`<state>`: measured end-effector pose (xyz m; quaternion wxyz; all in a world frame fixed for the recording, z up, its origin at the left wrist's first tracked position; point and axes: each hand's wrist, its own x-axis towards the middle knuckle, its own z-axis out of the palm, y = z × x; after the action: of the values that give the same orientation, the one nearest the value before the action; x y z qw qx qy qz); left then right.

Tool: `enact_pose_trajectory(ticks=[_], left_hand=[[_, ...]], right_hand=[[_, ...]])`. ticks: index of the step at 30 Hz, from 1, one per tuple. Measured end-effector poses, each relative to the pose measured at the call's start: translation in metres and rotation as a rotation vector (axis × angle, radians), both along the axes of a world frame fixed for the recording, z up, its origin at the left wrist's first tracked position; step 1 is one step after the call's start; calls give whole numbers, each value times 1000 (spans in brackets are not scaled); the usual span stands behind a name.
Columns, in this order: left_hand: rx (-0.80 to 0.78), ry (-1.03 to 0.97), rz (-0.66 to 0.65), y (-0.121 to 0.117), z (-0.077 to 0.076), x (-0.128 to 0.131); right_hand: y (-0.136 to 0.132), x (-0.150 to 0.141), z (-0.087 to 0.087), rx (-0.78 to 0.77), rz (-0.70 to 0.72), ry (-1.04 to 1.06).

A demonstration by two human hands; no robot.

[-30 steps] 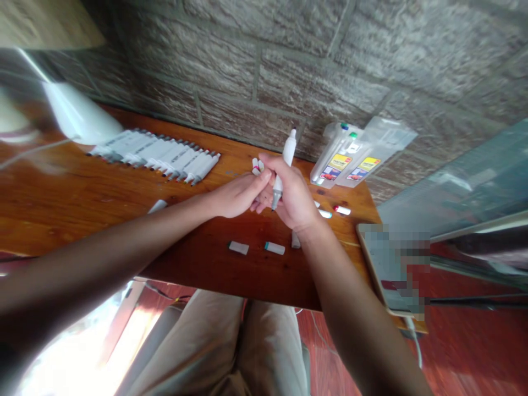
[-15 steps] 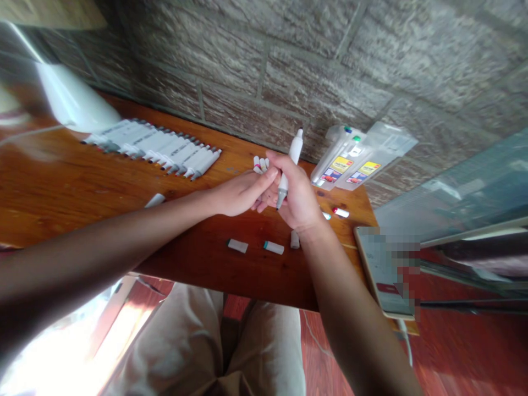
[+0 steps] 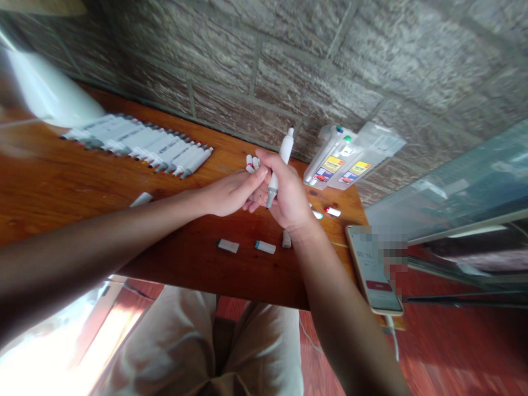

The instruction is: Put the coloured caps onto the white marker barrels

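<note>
My right hand [image 3: 289, 201] is closed round a white marker [image 3: 280, 162], held nearly upright with its grey uncapped tip pointing down. My left hand [image 3: 231, 192] meets it from the left, fingers pinched together right beside that tip; what they hold is hidden. Both hands hover over a brown wooden table [image 3: 82, 203]. Just behind the hands lie two or three small caps [image 3: 251, 163]. Loose white caps [image 3: 264, 247] lie on the table under my right wrist.
A row of several white markers [image 3: 140, 144] lies at the back left. A clear plastic marker case [image 3: 350, 157] leans on the stone wall at the right. A phone [image 3: 373, 269] rests on the table's right corner. More caps [image 3: 332, 211] lie near the case.
The view has drifted slightly, so everything sits a little further left. The hands keep the same grip on the marker, close together.
</note>
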<state>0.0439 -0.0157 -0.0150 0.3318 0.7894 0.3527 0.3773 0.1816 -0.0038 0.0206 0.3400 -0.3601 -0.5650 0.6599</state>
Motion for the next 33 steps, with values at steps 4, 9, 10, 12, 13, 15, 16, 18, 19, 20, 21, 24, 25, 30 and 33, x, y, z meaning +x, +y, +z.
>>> enact_pose_trajectory(ticks=[4,9,10,12,13,15,16,18,19,20,21,24,25,30,33], left_hand=[[-1,2,-1,1,-1,0],[-11,21,24,0,0,1],[-13,22,25,0,0,1],[-20,25,27,0,-1,1],[-24,28,26,0,-1,0],[-26,30,22,1,-2,0],[-24,30,20,1,-2,0],[-24,28,18,1,-3,0],[-24,27,15,1,-3,0],[-23,26,14,1,-3,0],[-25,25,14,1,-2,0],[-29,21,18,0,-2,1],[-30,18,19,0,-2,1],[-29,17,16,1,-3,0],[-27,10,17,1,-3,1]], right_hand=[[-1,0,2,-2,-39,-59],[-3,0,6,-10,-41,-81],[-3,0,6,-11,-37,-79],[-2,0,6,-14,-32,-82],[-2,0,5,-16,-29,-87],[-1,0,4,-17,-28,-90],[-1,0,3,-17,-27,-86],[-1,0,2,-14,-22,-71],[0,0,2,-11,-20,-64],[0,0,1,-9,-19,-58],[-1,0,1,-6,-18,-53],[-1,0,2,-2,-23,-53],[-1,0,3,-3,-26,-58],[-1,0,4,-12,-42,-99],[0,0,3,-12,-41,-115]])
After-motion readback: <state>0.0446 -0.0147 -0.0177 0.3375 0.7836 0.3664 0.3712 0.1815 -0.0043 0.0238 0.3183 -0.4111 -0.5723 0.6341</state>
